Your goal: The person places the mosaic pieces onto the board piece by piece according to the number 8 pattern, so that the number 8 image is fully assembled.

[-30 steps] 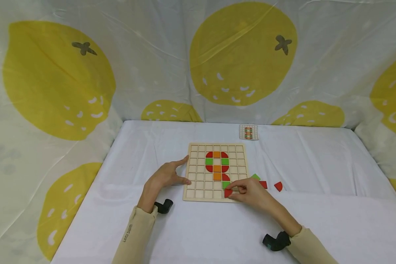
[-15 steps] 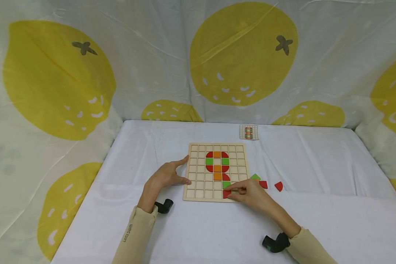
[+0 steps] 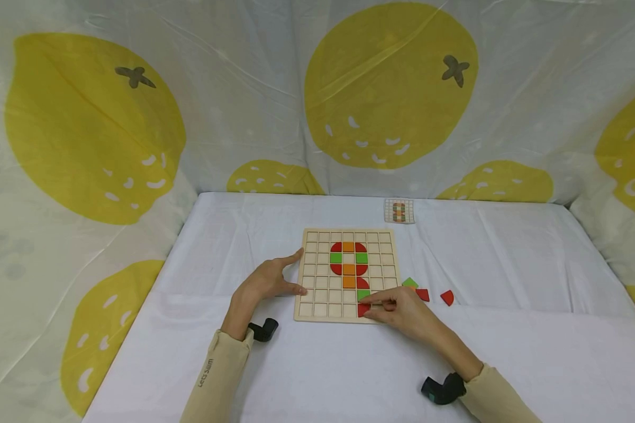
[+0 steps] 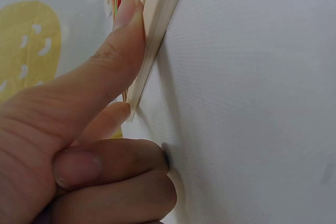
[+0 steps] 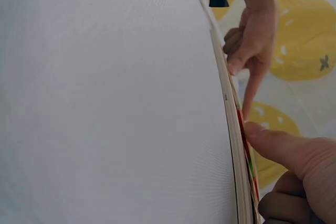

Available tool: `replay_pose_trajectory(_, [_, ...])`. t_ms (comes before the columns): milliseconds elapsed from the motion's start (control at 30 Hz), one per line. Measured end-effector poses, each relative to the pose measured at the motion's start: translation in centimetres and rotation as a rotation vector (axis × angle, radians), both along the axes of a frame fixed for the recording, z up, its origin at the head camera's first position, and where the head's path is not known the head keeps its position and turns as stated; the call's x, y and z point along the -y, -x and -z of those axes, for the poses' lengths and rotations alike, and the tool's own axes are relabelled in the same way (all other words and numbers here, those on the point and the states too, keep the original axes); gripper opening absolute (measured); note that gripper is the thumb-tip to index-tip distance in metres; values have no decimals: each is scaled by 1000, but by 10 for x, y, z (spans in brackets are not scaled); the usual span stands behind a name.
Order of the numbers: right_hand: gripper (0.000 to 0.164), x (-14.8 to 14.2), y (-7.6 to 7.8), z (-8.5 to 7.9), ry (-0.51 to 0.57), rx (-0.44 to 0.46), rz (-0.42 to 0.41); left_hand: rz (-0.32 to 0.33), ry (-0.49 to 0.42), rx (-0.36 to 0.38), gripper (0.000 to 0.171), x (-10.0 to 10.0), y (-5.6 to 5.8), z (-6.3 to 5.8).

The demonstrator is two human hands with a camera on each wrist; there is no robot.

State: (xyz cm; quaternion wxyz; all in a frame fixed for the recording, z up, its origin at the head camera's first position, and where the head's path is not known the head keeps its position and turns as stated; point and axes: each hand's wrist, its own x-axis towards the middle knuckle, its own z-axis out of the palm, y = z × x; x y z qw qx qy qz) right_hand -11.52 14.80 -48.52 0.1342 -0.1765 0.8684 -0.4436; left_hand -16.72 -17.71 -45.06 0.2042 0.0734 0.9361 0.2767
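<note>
Lowest red piece [image 3: 361, 310] in narrow pinch of right fingers [image 3: 378, 295], two left fingers [image 3: 290, 258] wide apart against board [image 3: 320, 296]

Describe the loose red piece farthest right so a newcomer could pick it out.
On the white tablecloth, find the gridded wooden board. Look right, past the right hand, to the loose red piece. It is fan-shaped and lies alone, apart from the pieces beside that hand.
</note>
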Motion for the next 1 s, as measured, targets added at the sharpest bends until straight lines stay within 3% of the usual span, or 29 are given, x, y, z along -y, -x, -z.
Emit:
replay_pose_trajectory(100, [23,-5,0,-2,-13,15,24,-2,-3,2,103,-1,0,0])
replay_pose_trajectory(433, [26,-35,0,-5,-56,-70,134,-16,16,14,103,-1,1,1])
replay_pose_trajectory(1000, [32,-78,-2,4,-96,-138,219,-20,29,7,103,-2,1,1])
